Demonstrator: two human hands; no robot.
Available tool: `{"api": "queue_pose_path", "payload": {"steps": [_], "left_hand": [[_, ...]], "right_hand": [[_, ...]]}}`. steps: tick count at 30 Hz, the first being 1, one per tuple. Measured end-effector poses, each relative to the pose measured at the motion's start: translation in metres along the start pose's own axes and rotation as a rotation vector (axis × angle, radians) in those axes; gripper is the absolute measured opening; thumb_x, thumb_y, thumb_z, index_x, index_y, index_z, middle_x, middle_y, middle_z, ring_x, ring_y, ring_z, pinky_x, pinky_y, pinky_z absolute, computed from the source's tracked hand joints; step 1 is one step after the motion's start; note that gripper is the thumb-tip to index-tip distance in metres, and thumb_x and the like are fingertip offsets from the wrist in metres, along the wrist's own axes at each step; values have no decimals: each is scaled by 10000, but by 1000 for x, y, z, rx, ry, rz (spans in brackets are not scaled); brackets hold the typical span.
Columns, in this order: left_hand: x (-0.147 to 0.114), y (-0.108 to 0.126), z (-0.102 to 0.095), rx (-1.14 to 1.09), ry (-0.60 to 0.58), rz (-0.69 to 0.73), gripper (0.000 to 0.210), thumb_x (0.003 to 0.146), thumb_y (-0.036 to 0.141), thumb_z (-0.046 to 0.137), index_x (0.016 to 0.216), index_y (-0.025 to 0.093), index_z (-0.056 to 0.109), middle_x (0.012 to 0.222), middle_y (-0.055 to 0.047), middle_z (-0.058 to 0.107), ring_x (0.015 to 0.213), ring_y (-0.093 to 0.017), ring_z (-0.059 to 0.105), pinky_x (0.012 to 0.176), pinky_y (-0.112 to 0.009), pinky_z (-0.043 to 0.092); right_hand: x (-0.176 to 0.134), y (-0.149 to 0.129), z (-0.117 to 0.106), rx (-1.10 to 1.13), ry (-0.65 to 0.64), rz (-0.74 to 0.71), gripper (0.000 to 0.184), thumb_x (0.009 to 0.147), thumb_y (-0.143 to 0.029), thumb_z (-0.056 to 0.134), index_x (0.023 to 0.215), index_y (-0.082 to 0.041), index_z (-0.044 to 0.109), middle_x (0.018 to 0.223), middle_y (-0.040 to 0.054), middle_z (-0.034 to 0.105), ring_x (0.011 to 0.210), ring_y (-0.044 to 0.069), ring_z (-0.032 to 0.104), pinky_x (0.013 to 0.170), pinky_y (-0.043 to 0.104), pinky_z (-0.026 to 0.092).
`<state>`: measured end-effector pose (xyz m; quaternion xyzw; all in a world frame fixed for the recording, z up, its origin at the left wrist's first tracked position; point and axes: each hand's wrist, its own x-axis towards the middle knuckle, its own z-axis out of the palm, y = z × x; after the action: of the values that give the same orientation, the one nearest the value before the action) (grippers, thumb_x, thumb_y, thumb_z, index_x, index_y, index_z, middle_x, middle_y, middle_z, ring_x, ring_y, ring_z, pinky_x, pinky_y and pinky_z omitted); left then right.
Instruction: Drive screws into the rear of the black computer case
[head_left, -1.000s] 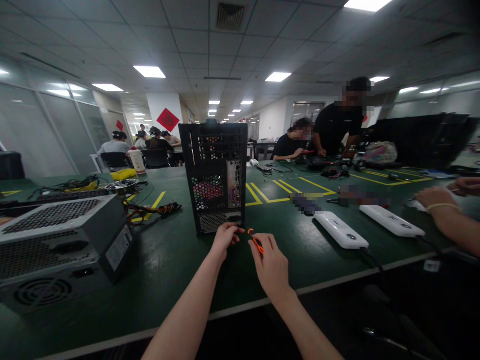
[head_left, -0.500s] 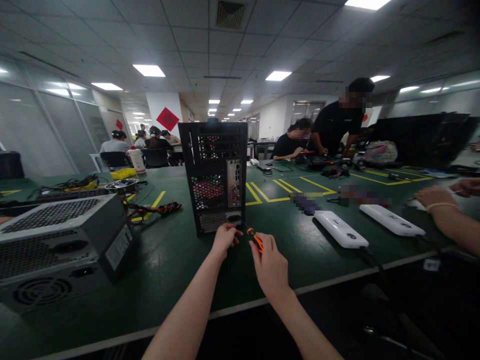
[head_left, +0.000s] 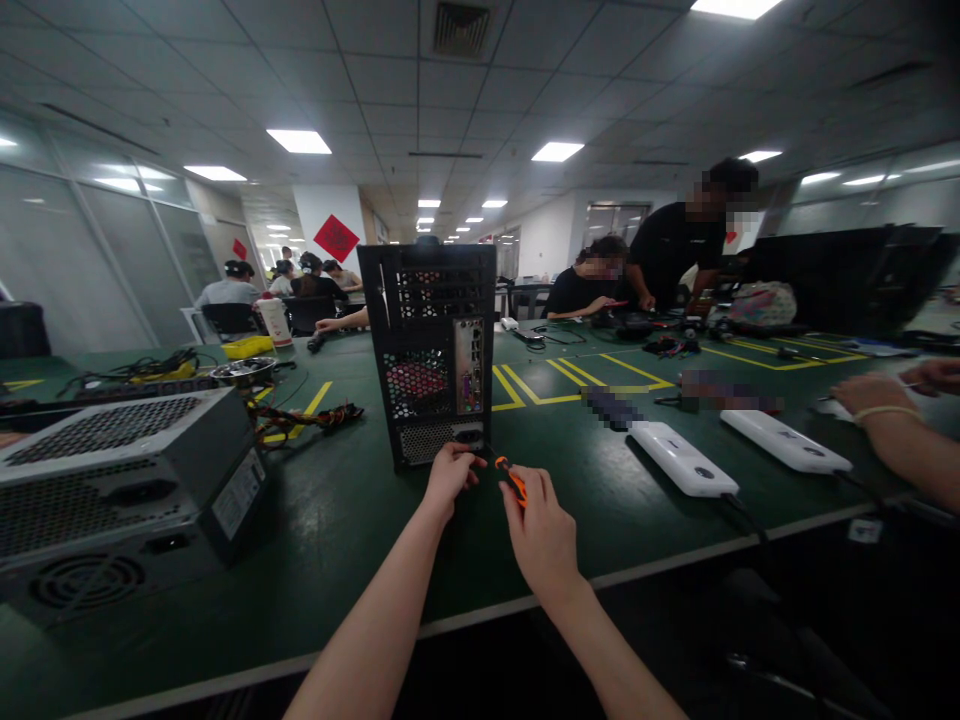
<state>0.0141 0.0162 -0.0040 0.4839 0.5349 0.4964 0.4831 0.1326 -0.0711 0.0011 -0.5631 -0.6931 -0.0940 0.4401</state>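
Note:
A black computer case (head_left: 438, 340) stands upright on the green table, its back panel facing me. My right hand (head_left: 541, 525) is closed around an orange and black screwdriver (head_left: 514, 482), whose thin shaft points at the lower right corner of the case. At the bottom of the back panel, below the power socket, is my left hand (head_left: 451, 478). Its fingers are curled together close to the screwdriver's tip; what they pinch, if anything, is too small to make out. The screw end of the shaft is hard to see.
Grey power supplies (head_left: 127, 490) sit at the left, with a cable bundle (head_left: 319, 420) beside them. Behind stand a metal bowl (head_left: 244, 371) and a cup (head_left: 274, 320). Two white power banks (head_left: 682, 458) lie to the right, near another person's hand (head_left: 876, 400). People work across the table.
Another person's arm has come into view behind the case on the left, its hand at a small dark object. The standing person has shifted slightly right. My hands have barely moved.

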Motion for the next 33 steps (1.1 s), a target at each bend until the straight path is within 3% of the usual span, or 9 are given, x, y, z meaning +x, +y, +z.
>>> {"api": "queue_pose_path", "payload": {"steps": [10,16,22,33], "left_hand": [[-2,2,-1,6,11,6,246,679,151,437,921,108,449,719,-64,624,372,-34,432,351,-155,266],[1,0,-1,-2,2,-9,262,672,147,447,932,108,438,725,-69,626,374,-39,433,349,-161,264],[1,-1,-1,13,4,7,259,670,150,453,925,107,436,730,-71,624,384,-42,439,351,-160,267],[-1,1,0,25,7,6,250,666,159,443,911,109,432,727,-66,620,379,-39,430,351,-162,267]], "right_hand": [[1,-3,0,102,-21,-80,260,803,-206,345,1053,-167,407,1011,89,491,760,152,569,588,269,476],[1,2,-2,105,-1,37,205,829,-290,339,963,-163,429,888,67,532,752,169,574,557,262,467],[1,-2,0,150,-17,-24,234,807,-229,347,1026,-169,402,1046,95,473,763,160,567,572,273,469],[0,2,-3,72,-51,48,245,830,-324,337,998,-164,418,880,54,561,705,166,580,570,267,449]]}}
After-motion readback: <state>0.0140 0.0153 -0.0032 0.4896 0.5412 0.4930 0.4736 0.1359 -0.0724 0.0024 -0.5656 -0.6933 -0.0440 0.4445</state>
